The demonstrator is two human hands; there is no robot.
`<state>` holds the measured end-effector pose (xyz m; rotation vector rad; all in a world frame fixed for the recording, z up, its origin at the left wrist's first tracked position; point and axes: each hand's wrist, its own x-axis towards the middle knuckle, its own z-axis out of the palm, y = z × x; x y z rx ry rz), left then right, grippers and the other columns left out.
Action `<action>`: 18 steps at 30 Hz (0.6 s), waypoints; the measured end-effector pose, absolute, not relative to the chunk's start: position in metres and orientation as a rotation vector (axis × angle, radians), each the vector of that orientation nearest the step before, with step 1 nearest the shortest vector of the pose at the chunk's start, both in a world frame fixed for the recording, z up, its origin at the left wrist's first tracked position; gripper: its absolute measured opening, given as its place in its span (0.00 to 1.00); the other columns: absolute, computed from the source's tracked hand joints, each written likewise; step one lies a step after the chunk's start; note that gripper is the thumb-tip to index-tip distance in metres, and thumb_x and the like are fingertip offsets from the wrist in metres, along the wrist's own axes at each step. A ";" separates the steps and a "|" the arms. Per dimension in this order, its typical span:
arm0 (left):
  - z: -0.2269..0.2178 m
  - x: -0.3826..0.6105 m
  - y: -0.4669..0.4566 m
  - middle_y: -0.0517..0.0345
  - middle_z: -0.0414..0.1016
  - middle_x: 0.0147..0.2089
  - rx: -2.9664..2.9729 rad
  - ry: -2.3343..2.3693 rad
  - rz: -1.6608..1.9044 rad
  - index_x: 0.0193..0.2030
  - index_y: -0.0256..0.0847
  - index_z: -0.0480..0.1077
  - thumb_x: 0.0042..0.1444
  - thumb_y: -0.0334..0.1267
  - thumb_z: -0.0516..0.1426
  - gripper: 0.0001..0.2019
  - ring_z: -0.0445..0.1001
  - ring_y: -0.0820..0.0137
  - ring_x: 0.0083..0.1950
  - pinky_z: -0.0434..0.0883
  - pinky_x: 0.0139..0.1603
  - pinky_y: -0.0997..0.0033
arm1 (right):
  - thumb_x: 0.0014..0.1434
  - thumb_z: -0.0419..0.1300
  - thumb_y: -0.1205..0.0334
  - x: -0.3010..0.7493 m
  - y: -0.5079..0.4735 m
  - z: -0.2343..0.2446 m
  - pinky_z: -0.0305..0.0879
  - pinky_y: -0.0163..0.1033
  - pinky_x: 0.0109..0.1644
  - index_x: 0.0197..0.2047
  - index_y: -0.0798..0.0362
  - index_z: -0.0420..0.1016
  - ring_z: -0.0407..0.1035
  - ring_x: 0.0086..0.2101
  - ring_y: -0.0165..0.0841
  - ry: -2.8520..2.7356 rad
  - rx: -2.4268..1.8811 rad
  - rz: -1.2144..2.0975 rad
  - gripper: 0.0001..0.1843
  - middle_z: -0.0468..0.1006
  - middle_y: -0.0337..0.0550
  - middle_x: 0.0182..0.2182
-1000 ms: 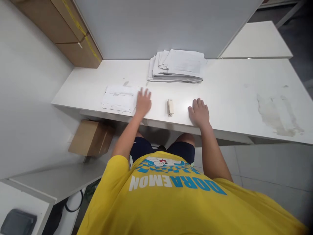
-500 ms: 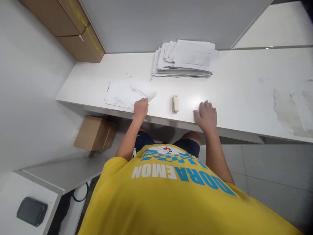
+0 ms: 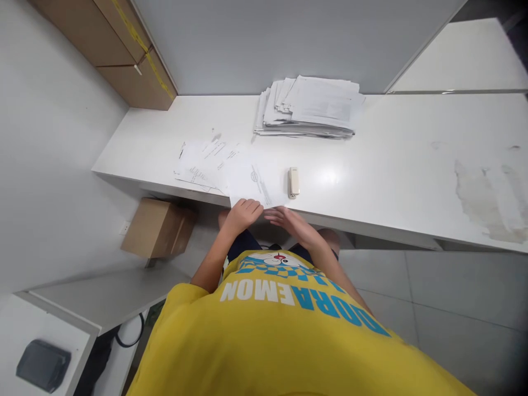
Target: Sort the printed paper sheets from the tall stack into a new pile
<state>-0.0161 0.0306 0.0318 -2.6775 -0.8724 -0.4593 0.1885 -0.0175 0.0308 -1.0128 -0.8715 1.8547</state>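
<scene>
Several loose papers (image 3: 200, 165) lie at the left of the white table (image 3: 391, 159), overlapping, and just to their right is the sheet (image 3: 247, 179) at your hands. Your left hand (image 3: 245, 214) is closed on the near edge of this sheet, fingers above it; the thumb I cannot see. The sheet extends from this grip away from you, over the table, with its near edge at the table's front edge. Your right hand (image 3: 292, 224) has its fingers stretched out at the sheet's near right corner; whether they pinch it or only touch it, I cannot tell. Just beyond that corner, a little to the right, stands the cream stapler (image 3: 293, 182), with nobody holding it. Its long axis points away from you, and your right hand is the nearer one. Behind it, farther right, is the tall paper stack (image 3: 317, 107). The sheet's right border melts into the white table, so its long axis is uncertain, and its print is too small for reading.
</scene>
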 end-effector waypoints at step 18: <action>-0.022 -0.031 0.003 0.49 0.76 0.51 -1.450 -2.501 -2.623 0.50 0.44 0.70 0.60 0.59 0.56 0.22 0.75 0.63 0.55 0.70 0.60 0.59 | 0.47 0.64 0.47 0.178 0.003 0.003 0.70 0.49 0.48 0.39 0.52 0.76 0.73 0.43 0.46 -0.894 -1.484 1.304 0.20 0.81 0.46 0.38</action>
